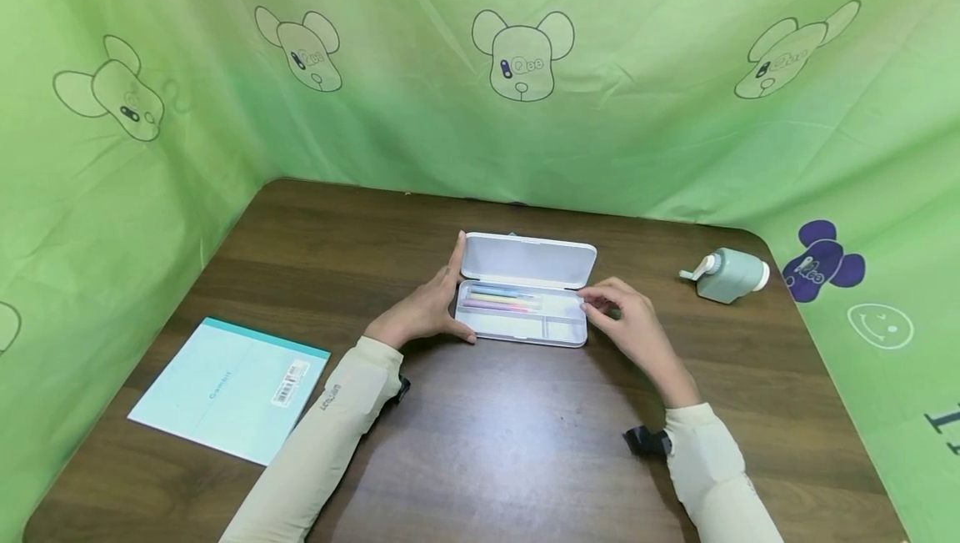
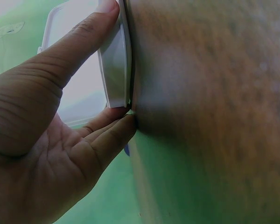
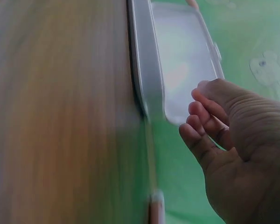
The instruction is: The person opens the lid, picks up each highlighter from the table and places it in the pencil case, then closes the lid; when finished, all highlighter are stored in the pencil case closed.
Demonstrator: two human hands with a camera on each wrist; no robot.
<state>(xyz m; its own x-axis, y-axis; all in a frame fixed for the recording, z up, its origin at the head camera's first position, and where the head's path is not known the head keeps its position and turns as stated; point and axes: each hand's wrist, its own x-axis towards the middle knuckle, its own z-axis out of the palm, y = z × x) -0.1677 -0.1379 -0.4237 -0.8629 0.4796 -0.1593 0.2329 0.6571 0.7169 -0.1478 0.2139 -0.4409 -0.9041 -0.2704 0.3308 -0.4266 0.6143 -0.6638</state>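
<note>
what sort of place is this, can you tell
Probably a small staged recording booth rather than an ordinary room: a green printed backdrop hangs around a wooden table, where a few items such as an open pencil case and a notebook are laid out.

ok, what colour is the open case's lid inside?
White lid; head view shows it best.

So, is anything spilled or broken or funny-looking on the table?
Nothing stands out. The white pencil case is open but looks unbroken, the colourful pens lie inside it, and I see no spill on the table.
</note>
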